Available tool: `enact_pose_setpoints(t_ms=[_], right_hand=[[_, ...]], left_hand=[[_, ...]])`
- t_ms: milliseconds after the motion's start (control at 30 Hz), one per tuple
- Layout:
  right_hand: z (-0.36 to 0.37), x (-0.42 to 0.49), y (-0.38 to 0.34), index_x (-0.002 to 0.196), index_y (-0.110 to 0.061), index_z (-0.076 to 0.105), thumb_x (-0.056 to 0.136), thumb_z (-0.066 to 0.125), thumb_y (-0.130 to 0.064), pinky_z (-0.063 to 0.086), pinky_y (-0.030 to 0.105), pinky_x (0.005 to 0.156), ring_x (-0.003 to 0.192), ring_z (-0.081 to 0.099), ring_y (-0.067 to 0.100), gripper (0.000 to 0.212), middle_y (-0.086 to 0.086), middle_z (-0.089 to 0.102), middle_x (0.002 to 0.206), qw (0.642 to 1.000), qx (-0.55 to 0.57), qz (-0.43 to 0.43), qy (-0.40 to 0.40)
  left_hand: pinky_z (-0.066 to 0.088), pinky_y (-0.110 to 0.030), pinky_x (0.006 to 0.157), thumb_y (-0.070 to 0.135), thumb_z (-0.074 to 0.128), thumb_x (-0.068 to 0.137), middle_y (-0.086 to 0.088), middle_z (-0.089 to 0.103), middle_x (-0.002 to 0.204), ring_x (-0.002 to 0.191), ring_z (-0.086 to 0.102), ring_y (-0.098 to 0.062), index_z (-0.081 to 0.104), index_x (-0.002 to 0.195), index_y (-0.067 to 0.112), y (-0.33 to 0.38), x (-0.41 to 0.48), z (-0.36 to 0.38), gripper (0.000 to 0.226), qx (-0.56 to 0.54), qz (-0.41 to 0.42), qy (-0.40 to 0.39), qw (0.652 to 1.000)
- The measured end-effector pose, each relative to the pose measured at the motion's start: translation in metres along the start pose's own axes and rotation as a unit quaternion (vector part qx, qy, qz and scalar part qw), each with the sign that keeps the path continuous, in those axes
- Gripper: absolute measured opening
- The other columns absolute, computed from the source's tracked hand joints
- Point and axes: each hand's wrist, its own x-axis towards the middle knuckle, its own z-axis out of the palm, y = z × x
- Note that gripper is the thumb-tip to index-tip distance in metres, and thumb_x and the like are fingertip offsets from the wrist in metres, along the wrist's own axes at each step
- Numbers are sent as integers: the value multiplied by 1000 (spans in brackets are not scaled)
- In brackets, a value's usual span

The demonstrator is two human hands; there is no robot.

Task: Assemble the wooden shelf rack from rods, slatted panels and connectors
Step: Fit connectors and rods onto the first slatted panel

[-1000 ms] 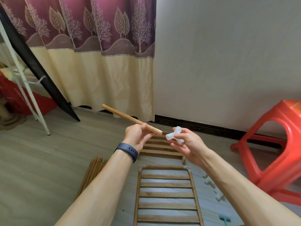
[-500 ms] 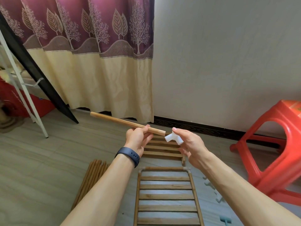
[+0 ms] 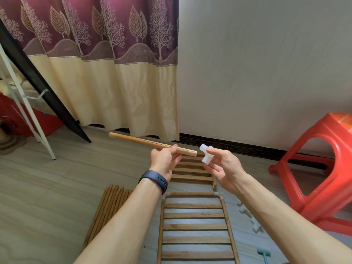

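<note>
My left hand (image 3: 165, 161) grips a wooden rod (image 3: 141, 142) near its right end; the rod points up and left. My right hand (image 3: 223, 166) pinches a white plastic connector (image 3: 205, 153) just right of the rod's tip, a small gap between them. On the floor below lies a slatted panel (image 3: 196, 227) with white connectors at its far corners. A second slatted panel (image 3: 192, 171) lies beyond it, partly hidden by my hands. A bundle of wooden rods (image 3: 109, 205) lies left of the panels.
A red plastic stool (image 3: 323, 168) stands at the right. Loose white connectors (image 3: 247, 216) and a teal mallet (image 3: 263, 254) lie right of the near panel. A curtain (image 3: 106, 73), a black beam (image 3: 43, 92) and a white rack leg (image 3: 28, 115) are at the left.
The rod's far end has dropped, so the rod lies flatter. Its near tip and the connector stay close together, with the connector turned in my right hand.
</note>
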Motion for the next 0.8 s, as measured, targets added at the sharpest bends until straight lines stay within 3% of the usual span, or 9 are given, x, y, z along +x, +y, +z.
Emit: enact_pose_setpoints(t_ms=[100,267,400,567,800], right_hand=[[0,3,2,103,-13,70,86,73,-22,46,37,91,103,65,20,20,8,72,109,999,-32,-5,13],[-1,4,2,116,1,63,88,69,-9,55,29,84,96,68,24,30,16,73,101,998,65,-8,-2],[-1,3,2,116,2,63,88,71,-8,59,30,87,97,72,25,31,21,73,111,997,76,-1,-18],[2,0,3,117,3,63,87,73,-9,60,27,82,101,73,26,33,20,74,109,995,98,-3,-31],[10,1,9,124,4,63,85,77,-11,60,26,85,103,72,26,43,17,75,107,996,74,-17,-45]], left_hand=[[59,-38,84,-5,57,96,-19,70,112,96,72,-26,51,124,-5,-1,0,1,28,0,0,2,1000],[59,-38,87,-5,58,96,-20,68,114,101,70,-28,51,115,0,0,-1,2,21,-8,4,9,1000],[59,-38,86,-5,59,96,-20,68,114,100,70,-27,49,111,4,0,-1,3,20,-19,10,20,1000],[61,-34,78,-3,60,96,-19,68,115,101,71,-27,48,125,-2,-1,-1,1,32,-27,18,20,999],[62,-28,71,0,60,97,-18,67,118,104,71,-25,39,134,7,-12,-8,13,44,-18,64,10,998]])
